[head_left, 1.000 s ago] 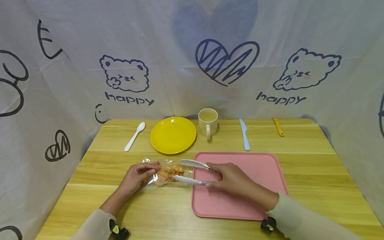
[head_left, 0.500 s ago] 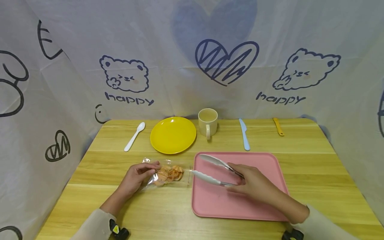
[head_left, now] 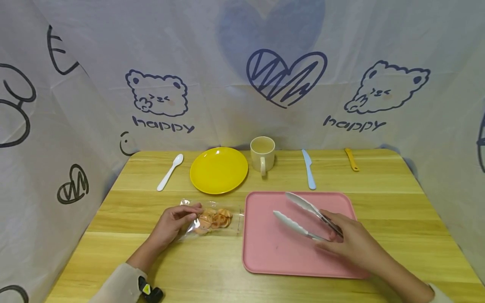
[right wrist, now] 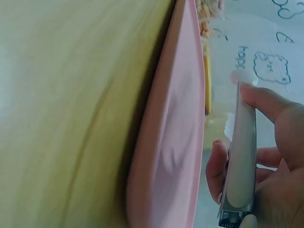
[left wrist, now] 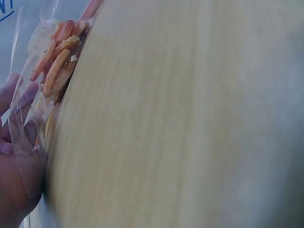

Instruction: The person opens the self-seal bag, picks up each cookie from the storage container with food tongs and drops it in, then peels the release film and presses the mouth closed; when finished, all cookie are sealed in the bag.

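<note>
In the head view my left hand (head_left: 172, 223) pinches the left end of a clear plastic bag (head_left: 235, 229) lying on the table. Orange-brown crisp-looking snack pieces (head_left: 220, 219) are inside; the left wrist view shows the same snack pieces (left wrist: 59, 64) through the film. My right hand (head_left: 350, 237) grips silver tongs with white tips (head_left: 291, 224). The two arms of the tongs are spread, with nothing between them, above a pink tray (head_left: 265, 254). From the right wrist, the tongs (right wrist: 242, 152) appear between thumb and fingers, beside the tray's edge.
Along the back of the wooden table (head_left: 204, 269) lie a white spoon (head_left: 169, 173), a yellow plate (head_left: 219, 170), a cream mug (head_left: 262, 153), a light blue knife (head_left: 308, 170) and a small yellow utensil handle (head_left: 351, 160). A printed cloth (head_left: 219, 105) hangs behind.
My right hand has drawn the tongs rightward from over the bag to above the pink tray, their arms still spread. The left hand and the bag have stayed in place.
</note>
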{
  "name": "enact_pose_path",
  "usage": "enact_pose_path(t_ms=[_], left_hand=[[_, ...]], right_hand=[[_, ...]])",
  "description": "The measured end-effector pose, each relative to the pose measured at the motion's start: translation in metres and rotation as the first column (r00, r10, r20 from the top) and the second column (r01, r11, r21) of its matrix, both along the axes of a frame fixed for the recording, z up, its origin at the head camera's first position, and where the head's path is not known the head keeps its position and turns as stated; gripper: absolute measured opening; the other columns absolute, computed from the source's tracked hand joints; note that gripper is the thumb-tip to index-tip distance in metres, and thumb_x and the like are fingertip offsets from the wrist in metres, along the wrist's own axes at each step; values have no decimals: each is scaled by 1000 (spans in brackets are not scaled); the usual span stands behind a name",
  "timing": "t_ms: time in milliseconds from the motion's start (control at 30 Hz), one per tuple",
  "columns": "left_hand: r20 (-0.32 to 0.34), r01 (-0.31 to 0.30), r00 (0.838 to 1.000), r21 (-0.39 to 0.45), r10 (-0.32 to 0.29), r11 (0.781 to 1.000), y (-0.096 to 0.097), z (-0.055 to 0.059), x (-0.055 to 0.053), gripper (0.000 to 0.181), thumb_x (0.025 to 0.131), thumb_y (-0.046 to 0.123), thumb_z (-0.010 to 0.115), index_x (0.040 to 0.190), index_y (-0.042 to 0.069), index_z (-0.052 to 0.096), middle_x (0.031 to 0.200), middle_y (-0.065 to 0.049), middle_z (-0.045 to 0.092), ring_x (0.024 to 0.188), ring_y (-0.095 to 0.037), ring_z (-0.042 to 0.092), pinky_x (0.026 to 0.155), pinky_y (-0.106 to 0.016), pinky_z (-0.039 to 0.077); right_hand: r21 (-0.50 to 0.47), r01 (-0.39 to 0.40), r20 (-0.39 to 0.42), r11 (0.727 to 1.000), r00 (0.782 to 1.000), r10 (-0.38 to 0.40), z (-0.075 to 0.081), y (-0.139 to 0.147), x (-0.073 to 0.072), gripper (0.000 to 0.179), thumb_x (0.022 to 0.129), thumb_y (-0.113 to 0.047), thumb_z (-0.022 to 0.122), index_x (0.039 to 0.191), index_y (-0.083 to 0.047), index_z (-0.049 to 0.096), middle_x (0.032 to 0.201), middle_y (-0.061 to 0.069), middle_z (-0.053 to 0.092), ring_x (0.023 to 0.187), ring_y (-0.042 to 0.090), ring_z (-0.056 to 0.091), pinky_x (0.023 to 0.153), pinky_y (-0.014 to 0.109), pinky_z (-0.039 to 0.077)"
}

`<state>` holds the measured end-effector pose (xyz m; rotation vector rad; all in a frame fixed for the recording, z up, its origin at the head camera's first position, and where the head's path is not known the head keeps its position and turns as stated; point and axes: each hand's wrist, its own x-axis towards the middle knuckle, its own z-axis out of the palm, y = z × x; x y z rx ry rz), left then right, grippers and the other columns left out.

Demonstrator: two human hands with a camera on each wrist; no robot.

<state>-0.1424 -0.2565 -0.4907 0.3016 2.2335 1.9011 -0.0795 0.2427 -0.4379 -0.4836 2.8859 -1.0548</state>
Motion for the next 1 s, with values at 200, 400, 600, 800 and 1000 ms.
enact_pose_path(t_ms=[200,400,600,800,1000], left_hand=[[-7,3,1000,1,-3,1000,0,-1,0,27,100,9,68,118,-11,70,132,-22,67,129,-3,58,107,-17,46],[-17,10,1000,5,-10,1000,-1,-2,-1,27,100,9,68,118,-11,70,129,-17,70,130,-5,58,107,-17,46],[-28,18,999,6,-17,1000,-1,-3,-1,26,100,8,67,117,-11,70,127,-16,72,131,-6,58,108,-17,45],[-23,15,1000,8,-15,1000,-1,-2,-1,26,100,8,67,117,-11,70,127,-15,72,131,-6,58,108,-17,45],[-8,12,1000,16,-12,1000,-1,-1,-1,26,100,8,67,117,-12,69,127,-15,72,131,-7,58,108,-17,45]], right_hand=[[80,98,60,992,993,-103,-1,19,10,91,80,-47,88,151,-6,50,102,6,61,91,21,54,74,32,47],[108,170,126,980,975,-183,-6,41,19,102,82,-54,84,157,-1,39,140,29,53,118,43,57,94,64,52],[117,252,84,961,961,-262,-14,62,30,103,83,-49,86,158,1,34,111,14,58,87,18,59,71,31,51],[93,369,128,925,917,-378,-23,81,38,105,85,-49,84,158,2,30,112,14,59,87,17,59,65,22,45],[61,459,114,886,879,-463,-33,98,40,105,89,-46,81,157,9,25,123,30,59,102,44,68,72,30,61]])
